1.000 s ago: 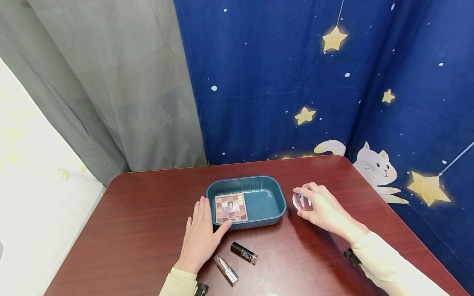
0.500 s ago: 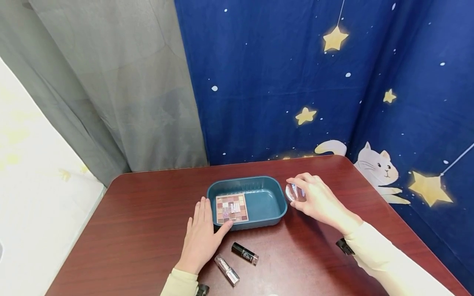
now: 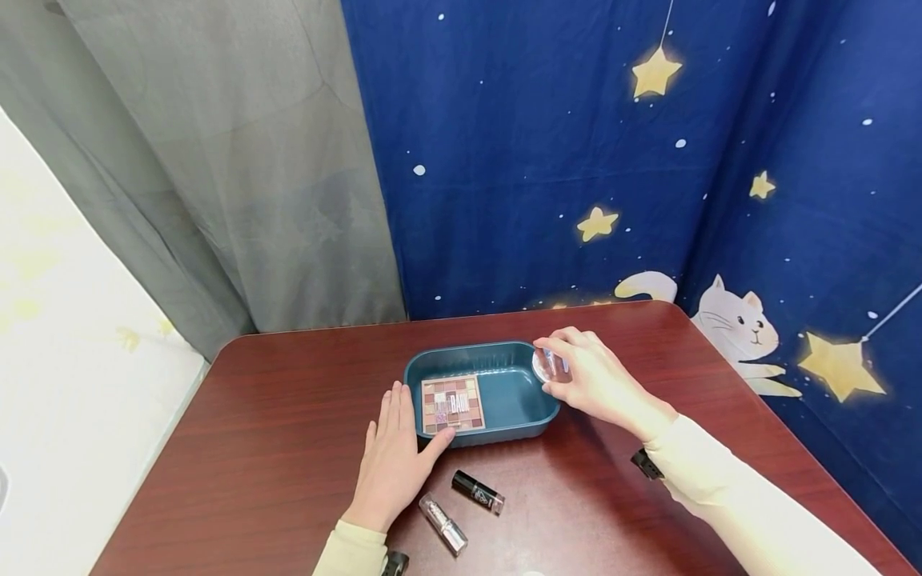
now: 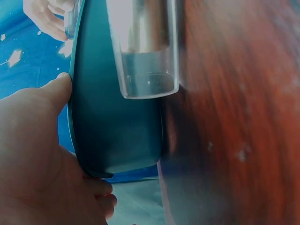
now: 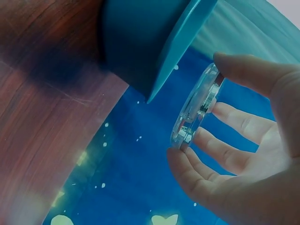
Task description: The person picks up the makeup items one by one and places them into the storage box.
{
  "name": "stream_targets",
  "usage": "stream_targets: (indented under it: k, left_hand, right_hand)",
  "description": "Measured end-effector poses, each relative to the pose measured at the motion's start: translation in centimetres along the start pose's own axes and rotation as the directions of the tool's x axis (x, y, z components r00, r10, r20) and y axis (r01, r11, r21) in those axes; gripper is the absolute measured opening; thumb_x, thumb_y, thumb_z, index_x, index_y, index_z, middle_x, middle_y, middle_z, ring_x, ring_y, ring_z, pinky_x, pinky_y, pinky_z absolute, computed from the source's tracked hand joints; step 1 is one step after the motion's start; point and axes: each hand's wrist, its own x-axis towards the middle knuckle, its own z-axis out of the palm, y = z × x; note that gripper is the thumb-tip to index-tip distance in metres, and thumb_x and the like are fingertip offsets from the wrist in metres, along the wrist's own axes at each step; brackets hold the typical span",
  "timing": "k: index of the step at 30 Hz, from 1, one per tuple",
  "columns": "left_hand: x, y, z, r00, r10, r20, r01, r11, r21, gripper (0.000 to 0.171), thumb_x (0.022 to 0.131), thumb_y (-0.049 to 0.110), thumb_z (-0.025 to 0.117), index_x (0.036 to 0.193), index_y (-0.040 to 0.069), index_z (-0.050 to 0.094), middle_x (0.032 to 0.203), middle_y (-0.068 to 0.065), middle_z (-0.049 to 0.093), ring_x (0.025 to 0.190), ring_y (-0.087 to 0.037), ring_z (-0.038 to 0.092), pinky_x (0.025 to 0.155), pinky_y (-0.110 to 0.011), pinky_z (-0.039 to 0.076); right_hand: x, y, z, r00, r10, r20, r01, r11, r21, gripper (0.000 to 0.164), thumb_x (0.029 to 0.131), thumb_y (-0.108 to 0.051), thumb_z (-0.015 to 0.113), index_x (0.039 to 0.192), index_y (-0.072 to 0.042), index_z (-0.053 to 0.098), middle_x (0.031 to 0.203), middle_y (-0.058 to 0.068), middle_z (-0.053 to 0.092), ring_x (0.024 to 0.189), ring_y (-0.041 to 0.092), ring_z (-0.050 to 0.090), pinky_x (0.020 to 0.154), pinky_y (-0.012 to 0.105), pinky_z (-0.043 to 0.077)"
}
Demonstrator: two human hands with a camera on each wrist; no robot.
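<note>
My right hand [image 3: 594, 376] pinches a flat, round, clear compact [image 3: 545, 366] by its edge, between thumb and fingertips. In the head view it is held over the right end of a blue-green tray [image 3: 515, 434]. The right wrist view shows the compact [image 5: 196, 105] edge-on, apart from the tray rim. At the tray's left end lies my left hand [image 3: 392, 460], fingers straight along the outside and thumb at the front rim. An eyeshadow palette [image 3: 452, 404] lies flat inside the tray's left half.
In front of the tray, a black-capped lipstick tube [image 3: 478, 492] and a silver lipstick tube [image 3: 442, 524] lie on the reddish wooden table [image 3: 288, 416]. Curtains hang behind the table's far edge. A white thing barely shows at the bottom edge.
My right hand has carried the compact leftward and slightly away from me, from beside the tray to over its right end. The left hand, palette and tubes have stayed put.
</note>
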Motion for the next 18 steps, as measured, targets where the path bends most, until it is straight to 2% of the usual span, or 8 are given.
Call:
stream_targets:
  k: [9,18]
  left_hand:
    - [0.1,-0.1,-0.1,1.0,0.001,0.004,-0.001,1.0,0.007,0.105,0.092,0.074,0.047,0.161,0.004,0.01,0.168,-0.01,0.002,0.154,-0.028,0.002,0.117,-0.062,0.014]
    - [0.0,0.1,0.1,1.0,0.004,-0.008,-0.004,1.0,0.002,0.104,0.092,0.072,0.05,0.161,0.004,0.012,0.168,-0.013,0.008,0.153,-0.031,0.006,0.116,-0.063,0.015]
  right_hand:
    - [1.7,-0.9,0.8,1.0,-0.005,0.018,0.005,1.0,0.019,0.061,0.074,-0.023,0.089,0.13,-0.014,0.066,0.118,0.004,0.059,0.104,0.026,0.052,0.085,0.041,0.048]
    - [3.7,-2.1,2.1,0.996,-0.082,0.044,0.082,0.997,0.001,0.061,0.075,-0.021,0.088,0.131,-0.012,0.066,0.118,0.005,0.06,0.104,0.026,0.052,0.086,0.039,0.049]
